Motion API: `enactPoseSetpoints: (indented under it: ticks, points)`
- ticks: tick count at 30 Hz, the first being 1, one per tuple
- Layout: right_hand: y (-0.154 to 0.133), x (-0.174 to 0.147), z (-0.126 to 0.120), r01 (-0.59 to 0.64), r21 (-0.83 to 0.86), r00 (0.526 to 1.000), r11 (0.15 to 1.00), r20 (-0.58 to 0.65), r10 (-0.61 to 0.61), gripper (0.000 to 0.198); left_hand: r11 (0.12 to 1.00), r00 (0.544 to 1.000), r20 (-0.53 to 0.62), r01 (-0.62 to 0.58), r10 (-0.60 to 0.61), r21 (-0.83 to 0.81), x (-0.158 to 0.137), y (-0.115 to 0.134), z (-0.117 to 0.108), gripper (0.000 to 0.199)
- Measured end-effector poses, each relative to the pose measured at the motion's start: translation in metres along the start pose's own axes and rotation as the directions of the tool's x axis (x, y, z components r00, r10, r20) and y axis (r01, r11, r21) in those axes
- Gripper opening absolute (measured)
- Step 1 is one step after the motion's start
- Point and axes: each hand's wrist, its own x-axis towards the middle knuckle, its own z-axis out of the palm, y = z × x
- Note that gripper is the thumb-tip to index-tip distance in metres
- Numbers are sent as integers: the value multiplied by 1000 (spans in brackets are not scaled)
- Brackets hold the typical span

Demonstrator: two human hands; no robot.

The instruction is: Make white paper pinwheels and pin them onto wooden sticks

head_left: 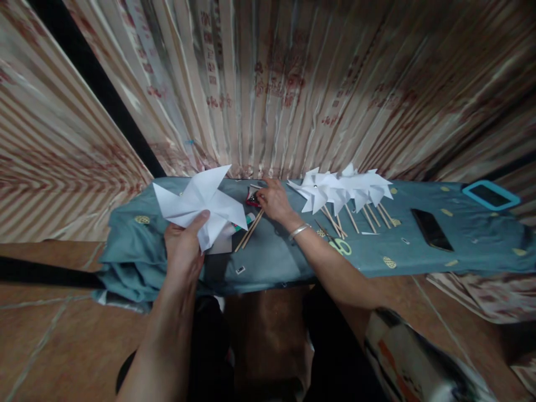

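Note:
A white folded-paper pinwheel [213,195] is in my left hand [186,237], pinched near its centre with the thumb on the front. My right hand [275,201], with a silver bracelet at the wrist, reaches to a small red and dark container [252,196] at the back of the cloth. Its thumb and fingertips are drawn together over that container; whatever they pinch is too small to make out. Several thin wooden sticks [249,231] lie between my hands. Beside them a green-and-white tube [243,224] is partly covered by the pinwheel.
Finished-looking paper pinwheels on sticks [347,190] lie in an overlapping row to the right. Green-handled scissors [340,245] sit under my right forearm. A dark phone [432,230] and a blue-framed tablet [491,195] rest farther right on the green cloth [293,268]. Pleated curtain [268,111] hangs behind.

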Motion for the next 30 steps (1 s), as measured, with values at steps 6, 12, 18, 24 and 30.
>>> enactPoseSetpoints:
  ticks: [6, 12, 18, 24, 30]
  points:
    - [-7, 25, 0, 121, -242, 972, 963, 226, -66, 23, 998, 1000, -15, -13, 12, -57, 3, -2, -5, 34]
    - [-8, 33, 2, 111, -288, 960, 951, 280, -27, 23, 999, 1000, -17, -7, 6, -49, 3, -2, -7, 32]
    - [-10, 40, 4, 119, -296, 955, 948, 296, -27, 24, 999, 1000, -7, -5, 4, -47, 2, -2, -6, 34]
    - [-8, 40, 9, 116, -268, 956, 956, 291, -34, 22, 999, 1000, -22, -15, 14, -45, 3, -5, -5, 35]
    - [-8, 34, 15, 99, -244, 965, 965, 259, -34, 25, 999, 999, -27, -27, 26, -36, 4, -6, -4, 32]
